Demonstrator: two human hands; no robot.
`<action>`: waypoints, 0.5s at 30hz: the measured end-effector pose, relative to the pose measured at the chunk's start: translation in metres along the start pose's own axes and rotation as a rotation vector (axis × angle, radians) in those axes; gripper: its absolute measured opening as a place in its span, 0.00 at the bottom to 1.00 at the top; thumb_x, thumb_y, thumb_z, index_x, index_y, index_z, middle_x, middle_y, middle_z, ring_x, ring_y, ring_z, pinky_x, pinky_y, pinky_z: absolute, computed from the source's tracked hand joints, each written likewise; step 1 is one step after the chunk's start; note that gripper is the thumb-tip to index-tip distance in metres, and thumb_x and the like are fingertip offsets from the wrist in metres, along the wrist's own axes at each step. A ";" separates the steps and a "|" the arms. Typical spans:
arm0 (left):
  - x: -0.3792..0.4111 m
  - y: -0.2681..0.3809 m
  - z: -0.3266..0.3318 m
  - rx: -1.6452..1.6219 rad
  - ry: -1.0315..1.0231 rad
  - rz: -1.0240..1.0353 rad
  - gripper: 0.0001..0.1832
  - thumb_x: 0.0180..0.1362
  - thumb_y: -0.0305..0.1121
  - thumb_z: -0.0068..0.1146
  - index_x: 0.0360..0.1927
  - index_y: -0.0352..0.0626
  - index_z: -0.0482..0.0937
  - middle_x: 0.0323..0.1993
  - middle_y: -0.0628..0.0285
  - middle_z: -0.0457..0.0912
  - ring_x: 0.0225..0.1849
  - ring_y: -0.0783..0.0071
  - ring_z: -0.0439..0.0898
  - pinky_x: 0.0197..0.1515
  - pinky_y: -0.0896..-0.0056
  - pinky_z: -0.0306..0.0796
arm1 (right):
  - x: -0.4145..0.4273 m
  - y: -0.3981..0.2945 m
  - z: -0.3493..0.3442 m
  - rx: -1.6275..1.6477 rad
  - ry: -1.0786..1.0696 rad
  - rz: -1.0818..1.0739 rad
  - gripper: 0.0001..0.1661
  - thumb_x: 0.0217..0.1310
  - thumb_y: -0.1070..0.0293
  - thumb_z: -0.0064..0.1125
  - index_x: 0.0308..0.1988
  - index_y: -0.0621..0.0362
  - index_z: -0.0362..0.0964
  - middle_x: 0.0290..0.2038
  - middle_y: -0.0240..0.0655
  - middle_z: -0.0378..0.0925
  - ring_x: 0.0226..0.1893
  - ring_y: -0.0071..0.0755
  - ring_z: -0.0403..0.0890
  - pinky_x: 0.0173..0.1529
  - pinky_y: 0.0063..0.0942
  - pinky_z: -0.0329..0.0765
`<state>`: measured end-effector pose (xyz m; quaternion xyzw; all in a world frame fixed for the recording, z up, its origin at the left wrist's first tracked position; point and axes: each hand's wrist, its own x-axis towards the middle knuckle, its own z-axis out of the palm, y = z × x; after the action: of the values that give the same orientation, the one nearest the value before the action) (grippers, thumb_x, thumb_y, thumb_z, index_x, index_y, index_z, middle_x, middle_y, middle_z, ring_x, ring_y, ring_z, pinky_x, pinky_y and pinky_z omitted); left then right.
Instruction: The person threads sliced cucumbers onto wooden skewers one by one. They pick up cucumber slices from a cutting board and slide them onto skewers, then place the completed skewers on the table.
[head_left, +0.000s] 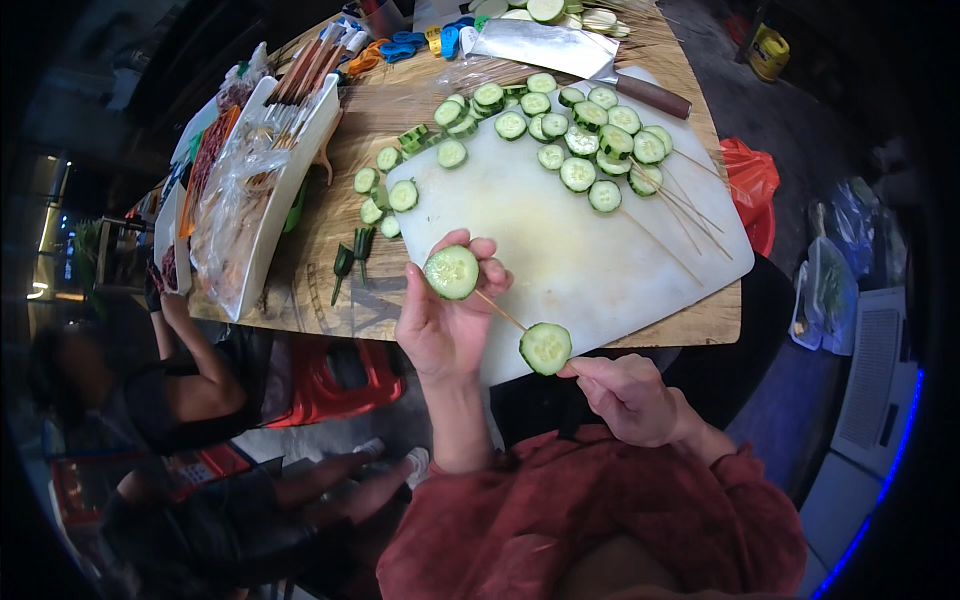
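Note:
My left hand (454, 322) holds a round cucumber slice (451, 273) between thumb and fingers, its cut face up. A thin wooden skewer (501, 310) runs from that slice to a second cucumber slice (546, 349). Just beyond the second slice, my right hand (634, 397) pinches the skewer's end. Both hands are above the near edge of a white cutting board (600, 259). Skewered cucumber slices (616, 141) lie on the board's right part, with bare skewer ends (690, 202) pointing toward me. Loose cucumber slices (451, 154) lie along its far left edge.
A cleaver (551, 46) with a wooden handle lies across the board's far edge. Left on the wooden table (300, 304) stand a white tray (259, 255) of bagged skewered food and two cucumber ends (343, 264). One person (172, 390) sits left near a red stool (341, 382); another person (217, 517) is below.

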<state>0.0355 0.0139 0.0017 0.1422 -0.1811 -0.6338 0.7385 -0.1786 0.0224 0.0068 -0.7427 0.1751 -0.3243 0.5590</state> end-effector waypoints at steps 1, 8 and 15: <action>0.001 -0.001 0.004 0.028 0.028 0.004 0.31 0.64 0.54 0.29 0.54 0.34 0.65 0.44 0.47 0.73 0.36 0.62 0.72 0.46 0.64 0.62 | 0.000 0.000 0.001 -0.002 -0.007 0.008 0.14 0.58 0.79 0.43 0.46 0.70 0.64 0.20 0.40 0.68 0.17 0.41 0.72 0.22 0.29 0.67; 0.007 -0.012 0.019 -0.022 0.070 0.011 0.25 0.65 0.54 0.27 0.37 0.40 0.66 0.22 0.60 0.66 0.23 0.70 0.62 0.34 0.68 0.57 | 0.001 -0.002 0.006 -0.073 -0.018 0.047 0.15 0.58 0.79 0.44 0.46 0.70 0.63 0.20 0.40 0.67 0.16 0.41 0.71 0.22 0.30 0.67; 0.004 -0.017 0.029 0.030 0.108 0.019 0.26 0.65 0.55 0.22 0.34 0.42 0.64 0.17 0.61 0.63 0.21 0.69 0.60 0.32 0.68 0.58 | 0.005 -0.003 0.012 -0.178 0.036 -0.049 0.15 0.58 0.78 0.45 0.47 0.69 0.62 0.19 0.39 0.66 0.16 0.40 0.70 0.21 0.30 0.66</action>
<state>0.0079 0.0076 0.0210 0.1857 -0.1518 -0.6154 0.7508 -0.1671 0.0288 0.0095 -0.7875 0.1952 -0.3342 0.4796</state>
